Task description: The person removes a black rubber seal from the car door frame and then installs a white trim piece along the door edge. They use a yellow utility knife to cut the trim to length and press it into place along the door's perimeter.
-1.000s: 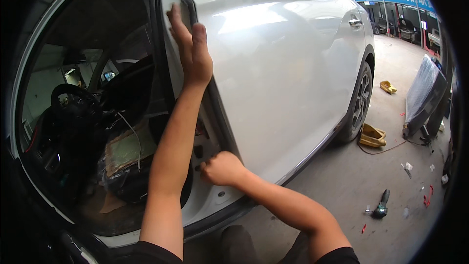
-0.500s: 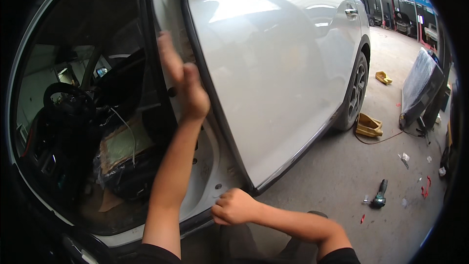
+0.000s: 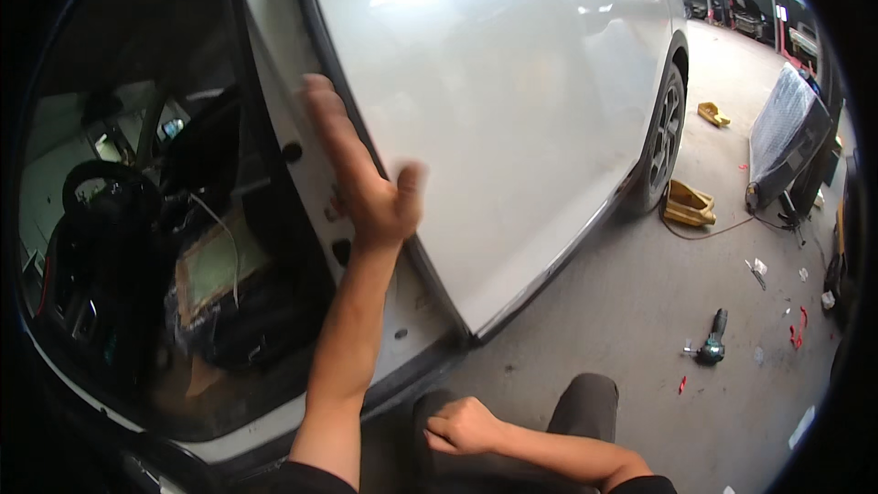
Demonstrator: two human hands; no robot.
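My left hand (image 3: 366,192) is raised with fingers stretched and the thumb apart, slightly blurred. It stands at the front edge of a silver car door (image 3: 485,119), over the strip between that edge and the bare door pillar (image 3: 288,123). Whether it touches the door edge I cannot tell. Low in front of me, my right hand (image 3: 464,424) is curled into a fist near my knee, below the car's door sill (image 3: 402,357). The inside of that fist is hidden.
Left is the dark car interior with a steering wheel (image 3: 110,187). On the floor to the right lie a power tool (image 3: 712,340), yellow supports (image 3: 688,205) beside the rear wheel (image 3: 666,137), and red scraps (image 3: 798,329). A wrapped panel (image 3: 785,133) leans farther off.
My left hand has moved down and right, toward the door's front edge. My right hand has drawn back from the sill toward my knee. The view has shifted slightly.
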